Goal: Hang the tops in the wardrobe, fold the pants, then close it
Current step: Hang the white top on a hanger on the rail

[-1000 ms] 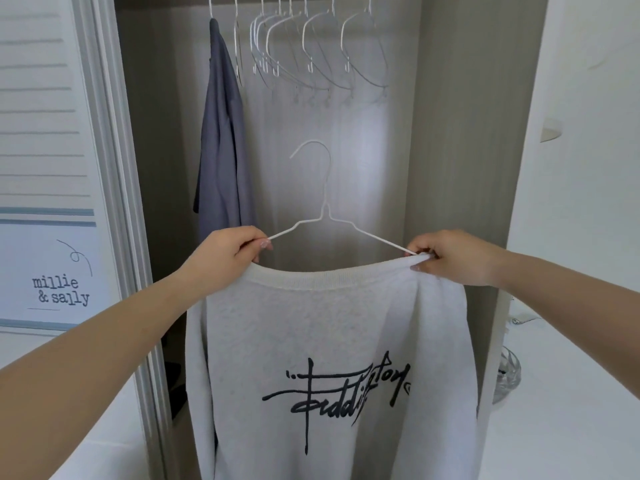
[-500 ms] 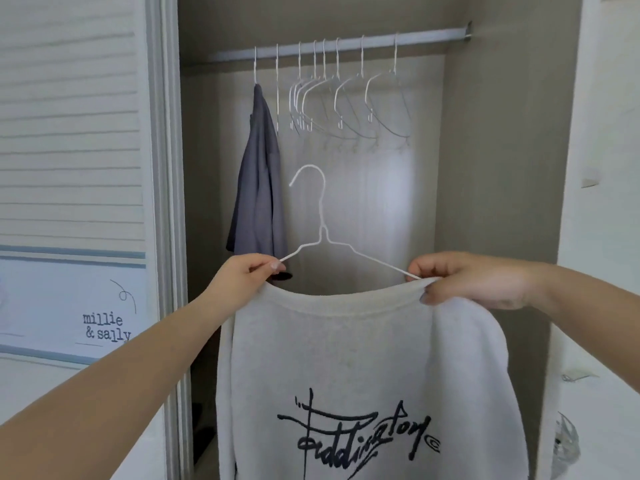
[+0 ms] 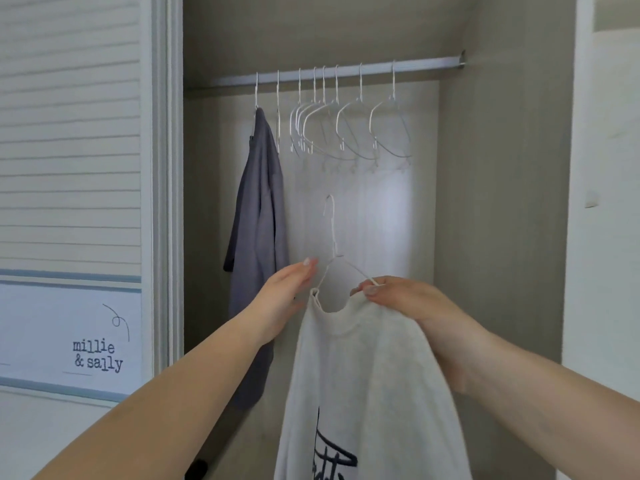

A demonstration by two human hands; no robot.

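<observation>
Your left hand [image 3: 284, 299] has let go and now hovers flat-fingered beside the thin white wire hanger [image 3: 334, 251], while your right hand [image 3: 398, 299] alone pinches it and the pale grey printed sweatshirt [image 3: 363, 375], turned edge-on below the wardrobe's silver rail [image 3: 346, 72].

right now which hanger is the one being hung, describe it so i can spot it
Start at the wardrobe rail with its row of empty white hangers. Drop below them to the hands: the hanger there is off the rail, its hook pointing up in mid-air. It alone carries the white sweatshirt, pinched by the right hand.
</observation>
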